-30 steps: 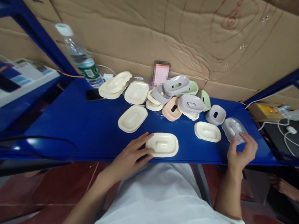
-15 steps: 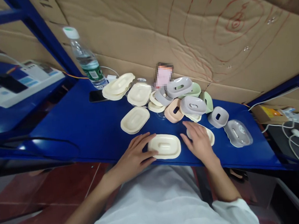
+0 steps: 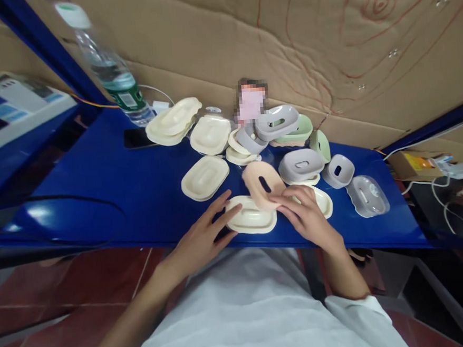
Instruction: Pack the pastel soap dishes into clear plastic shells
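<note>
My right hand (image 3: 310,215) pinches the near right end of a peach oval dish with a slot (image 3: 261,186). The dish is tilted over a cream oval tray (image 3: 254,222) near the table's front edge and hides part of its far side. With fingers spread, my left hand (image 3: 202,233) lies at that tray's left end, its index fingertip over the rim. Partly behind my right hand is another cream tray (image 3: 324,201). Beyond my left hand lies a cream oval tray (image 3: 205,178).
Grey slotted dishes (image 3: 300,164), green dishes (image 3: 320,145) and more cream trays (image 3: 211,134) crowd the back. A clear-covered grey dish (image 3: 368,196) lies at the right. A water bottle (image 3: 125,93) stands at the back left, beside a dark phone (image 3: 137,138). Cardboard (image 3: 191,44) walls the back.
My right hand has taken the peach dish from the group and drawn it toward me, over the cream tray. My left hand stays by the tray's left end. The view has shifted slightly.
</note>
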Tool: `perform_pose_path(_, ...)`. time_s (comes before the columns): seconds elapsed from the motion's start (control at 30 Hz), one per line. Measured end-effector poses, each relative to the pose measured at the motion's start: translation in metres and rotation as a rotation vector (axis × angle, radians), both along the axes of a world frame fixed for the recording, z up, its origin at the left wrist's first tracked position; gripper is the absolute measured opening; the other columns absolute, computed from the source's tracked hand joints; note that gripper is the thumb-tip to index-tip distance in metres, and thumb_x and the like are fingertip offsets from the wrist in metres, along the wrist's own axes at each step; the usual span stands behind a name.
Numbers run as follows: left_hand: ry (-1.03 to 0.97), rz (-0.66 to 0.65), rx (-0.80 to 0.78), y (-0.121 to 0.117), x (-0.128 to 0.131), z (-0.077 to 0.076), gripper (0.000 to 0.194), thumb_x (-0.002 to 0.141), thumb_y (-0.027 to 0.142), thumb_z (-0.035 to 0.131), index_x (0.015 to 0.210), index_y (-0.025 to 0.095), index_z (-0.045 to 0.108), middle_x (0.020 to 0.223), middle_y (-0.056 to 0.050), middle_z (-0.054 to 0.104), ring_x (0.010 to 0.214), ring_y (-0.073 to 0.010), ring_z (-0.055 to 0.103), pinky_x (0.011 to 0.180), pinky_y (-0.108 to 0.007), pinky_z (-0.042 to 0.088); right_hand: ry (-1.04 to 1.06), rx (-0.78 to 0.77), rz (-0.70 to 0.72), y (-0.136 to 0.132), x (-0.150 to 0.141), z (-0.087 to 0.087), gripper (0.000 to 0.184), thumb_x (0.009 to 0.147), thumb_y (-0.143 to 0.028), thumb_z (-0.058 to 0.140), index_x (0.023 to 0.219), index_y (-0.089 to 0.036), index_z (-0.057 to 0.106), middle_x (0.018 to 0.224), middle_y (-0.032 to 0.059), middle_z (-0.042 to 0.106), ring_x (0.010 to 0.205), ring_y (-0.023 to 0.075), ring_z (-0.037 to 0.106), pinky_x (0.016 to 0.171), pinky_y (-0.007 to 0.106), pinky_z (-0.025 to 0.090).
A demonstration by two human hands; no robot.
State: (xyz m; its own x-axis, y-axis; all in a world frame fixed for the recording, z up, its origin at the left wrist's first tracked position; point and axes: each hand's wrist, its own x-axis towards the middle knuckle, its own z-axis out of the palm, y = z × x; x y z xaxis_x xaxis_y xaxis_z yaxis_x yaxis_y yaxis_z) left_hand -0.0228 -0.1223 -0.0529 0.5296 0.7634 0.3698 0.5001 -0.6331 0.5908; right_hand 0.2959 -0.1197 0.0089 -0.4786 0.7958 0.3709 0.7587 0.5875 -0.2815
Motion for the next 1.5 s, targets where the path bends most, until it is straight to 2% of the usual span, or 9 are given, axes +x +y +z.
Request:
perform_pose_path(0.13, -0.035, 0.035, 0.014, 0.001, 0.0, -0.001, 0.077, 0.107, 0.024, 0.065, 0.173, 0.034, 0.027, 0.181, -0.015, 0.023, 0.156, -0.0318, 0.051, 0.118, -0.046, 0.058, 0.054, -0.078, 0.077, -0.013, 0.011, -0.012, 0.034, 0.108, -0.018, 0.058, 0.136, -0.032, 0.072, 0.127, 0.0091, 0.069, 0.131, 0.0282, 0.063, 0.111, 0.048, 0.052)
perform_pose_path(0.33, -0.008, -0.004, 0.142, 0.004, 0.002, -0.001, 0.054, 0.105, 0.016, 0.066, 0.156, 0.031, 0.055, 0.171, -0.014, 0.044, 0.158, -0.0317, 0.047, 0.124, -0.051, 0.052, 0.24, -0.175, 0.109, -0.017, 0.011, -0.031, 0.037, 0.111, -0.016, 0.044, 0.135, -0.029, 0.069, 0.147, 0.0119, 0.066, 0.146, 0.0285, 0.058, 0.118, 0.053, 0.053)
perform_pose_path(0.53, -0.026, 0.049, 0.236, 0.002, 0.003, -0.003, 0.036, 0.102, 0.022, 0.073, 0.137, 0.025, 0.064, 0.153, -0.015, 0.061, 0.148, -0.0303, 0.059, 0.121, -0.05, 0.056, 0.039, -0.122, 0.148, -0.024, -0.01, -0.036, 0.049, 0.107, -0.039, 0.067, 0.155, -0.031, 0.058, 0.163, 0.0085, 0.058, 0.165, 0.0337, 0.034, 0.132, 0.067, 0.033)
perform_pose_path(0.7, -0.041, 0.063, 0.163, 0.003, 0.004, -0.005, 0.026, 0.104, 0.032, 0.071, 0.128, 0.023, 0.065, 0.15, -0.015, 0.062, 0.134, -0.0281, 0.069, 0.111, -0.046, 0.063, -0.007, -0.039, 0.175, -0.024, -0.021, -0.044, 0.042, 0.109, -0.025, 0.062, 0.151, -0.026, 0.063, 0.157, 0.0079, 0.065, 0.161, 0.0287, 0.044, 0.131, 0.059, 0.04)
perform_pose_path(0.9, -0.049, 0.057, 0.132, 0.004, 0.004, -0.007, 0.02, 0.105, 0.031, 0.07, 0.122, 0.022, 0.066, 0.149, -0.016, 0.06, 0.122, -0.0252, 0.074, 0.106, -0.044, 0.065, -0.016, -0.012, 0.188, -0.023, -0.025, -0.048, 0.041, 0.11, -0.023, 0.06, 0.15, -0.027, 0.064, 0.153, 0.0064, 0.068, 0.156, 0.0264, 0.051, 0.131, 0.056, 0.043)
perform_pose_path(1.03, -0.024, 0.07, 0.141, 0.003, 0.005, -0.004, 0.021, 0.103, 0.03, 0.071, 0.122, 0.021, 0.066, 0.155, -0.018, 0.057, 0.139, -0.0313, 0.065, 0.114, -0.049, 0.061, -0.02, 0.001, 0.187, -0.024, -0.024, -0.046, 0.04, 0.109, -0.028, 0.062, 0.149, -0.025, 0.065, 0.154, 0.0075, 0.067, 0.155, 0.0266, 0.052, 0.129, 0.054, 0.044)
perform_pose_path(1.13, -0.011, 0.07, 0.114, 0.001, 0.005, -0.003, 0.021, 0.104, 0.03, 0.07, 0.123, 0.021, 0.066, 0.161, -0.017, 0.054, 0.149, -0.0323, 0.058, 0.118, -0.051, 0.057, 0.033, 0.05, 0.13, -0.023, -0.011, -0.039, 0.035, 0.109, -0.032, 0.063, 0.144, -0.024, 0.068, 0.15, 0.0083, 0.07, 0.147, 0.0262, 0.06, 0.126, 0.051, 0.047)
perform_pose_path(1.33, -0.002, 0.075, 0.099, 0.0, 0.005, -0.001, 0.019, 0.105, 0.031, 0.068, 0.122, 0.023, 0.065, 0.159, -0.014, 0.058, 0.145, -0.0288, 0.062, 0.118, -0.048, 0.058, -0.183, 0.144, -0.352, 0.004, 0.053, -0.018, 0.041, 0.11, -0.033, 0.056, 0.148, -0.022, 0.067, 0.155, 0.0142, 0.065, 0.147, 0.0378, 0.057, 0.118, 0.06, 0.048)
perform_pose_path(1.5, -0.002, 0.071, 0.11, 0.001, 0.006, 0.0, 0.019, 0.105, 0.031, 0.068, 0.122, 0.023, 0.064, 0.157, -0.014, 0.059, 0.144, -0.0288, 0.062, 0.118, -0.046, 0.059, -0.299, 0.018, -0.251, 0.035, 0.08, -0.005, 0.057, 0.109, -0.044, 0.058, 0.163, -0.024, 0.052, 0.17, 0.0162, 0.048, 0.157, 0.0382, 0.045, 0.125, 0.061, 0.039)
